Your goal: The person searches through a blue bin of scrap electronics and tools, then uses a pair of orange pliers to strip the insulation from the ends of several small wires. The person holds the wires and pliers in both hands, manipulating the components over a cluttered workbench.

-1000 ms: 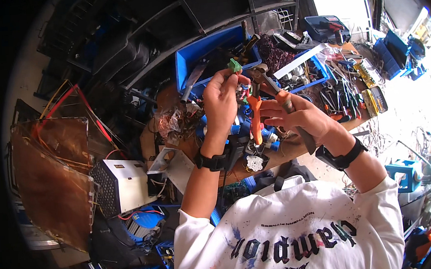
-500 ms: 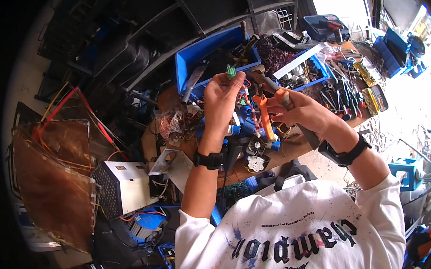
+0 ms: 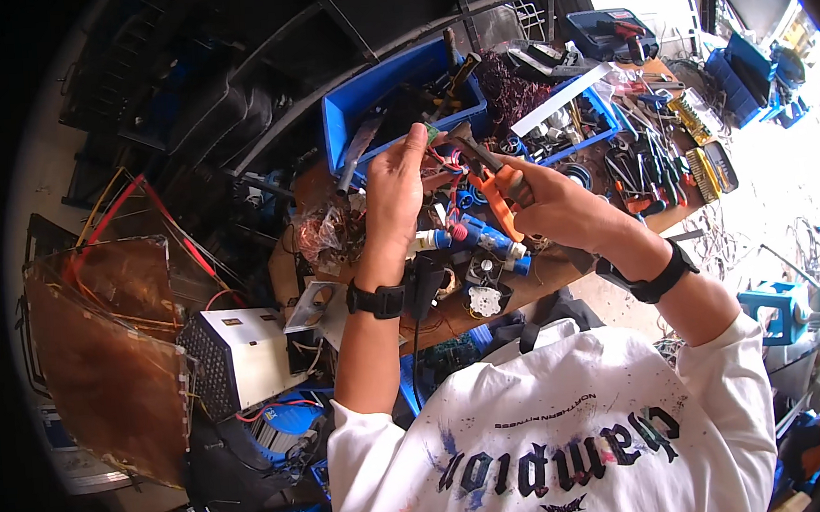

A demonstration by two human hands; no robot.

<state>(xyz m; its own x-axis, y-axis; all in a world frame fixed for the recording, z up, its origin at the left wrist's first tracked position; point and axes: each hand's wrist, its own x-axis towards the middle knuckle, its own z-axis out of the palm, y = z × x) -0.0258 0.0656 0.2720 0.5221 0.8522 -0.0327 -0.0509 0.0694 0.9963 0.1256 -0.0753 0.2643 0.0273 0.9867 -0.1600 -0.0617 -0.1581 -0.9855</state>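
Note:
My left hand [image 3: 394, 186] is closed around a small green piece [image 3: 432, 133], with the thumb pressed along its side; most of the piece is hidden by the fingers. Red and blue wires [image 3: 448, 156] run out beside the thumb. In my right hand [image 3: 557, 205] is a pair of pliers with orange handles [image 3: 498, 206]. Their dark metal head points up and left, close to the wires; whether the jaws touch a wire I cannot tell. Below the hands lie blue-and-white cylindrical parts [image 3: 486, 237] and a round white disc-shaped part [image 3: 484, 300] on the wooden bench.
Behind my hands stands a blue bin [image 3: 332, 134] with tools inside. A shallower blue tray [image 3: 600, 138] holds small metal parts. Several hand tools [image 3: 644, 168] lie at the right, by a yellow bit case [image 3: 711, 174]. A white metal box [image 3: 252, 355] stands at the left.
My left hand has turned and shifted slightly left, so less of the green piece shows. The pliers have moved left with my right hand, and the wires show more.

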